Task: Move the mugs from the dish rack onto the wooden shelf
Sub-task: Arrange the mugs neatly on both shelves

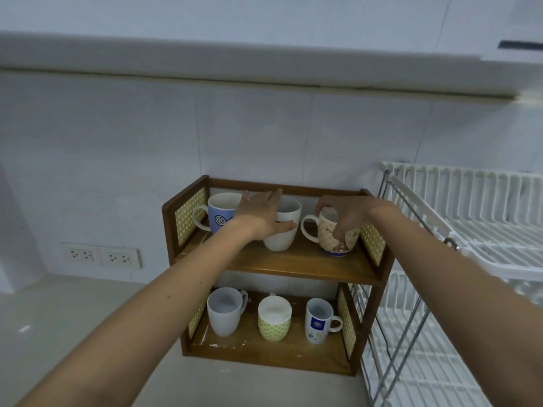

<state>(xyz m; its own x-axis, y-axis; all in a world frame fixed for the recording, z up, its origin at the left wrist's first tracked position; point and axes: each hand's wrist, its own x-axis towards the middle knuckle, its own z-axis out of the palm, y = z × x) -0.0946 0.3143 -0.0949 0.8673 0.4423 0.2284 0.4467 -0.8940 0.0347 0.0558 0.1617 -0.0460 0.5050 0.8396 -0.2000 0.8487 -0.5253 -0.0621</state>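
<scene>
Six mugs stand on the wooden shelf (293, 265). The right hand (348, 214) pinches the cream mug (338, 233) by its rim; the left hand (264, 212), open, steadies the white mug (282, 230). A careless withdrawal may knock neighbouring mugs together.

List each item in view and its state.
blue spiral mug: upright, top shelf
white mug: upright, left hand against it
cream mug: right hand gripping rim
three lower mugs: upright, untouched
dish rack: no mugs visible
</scene>
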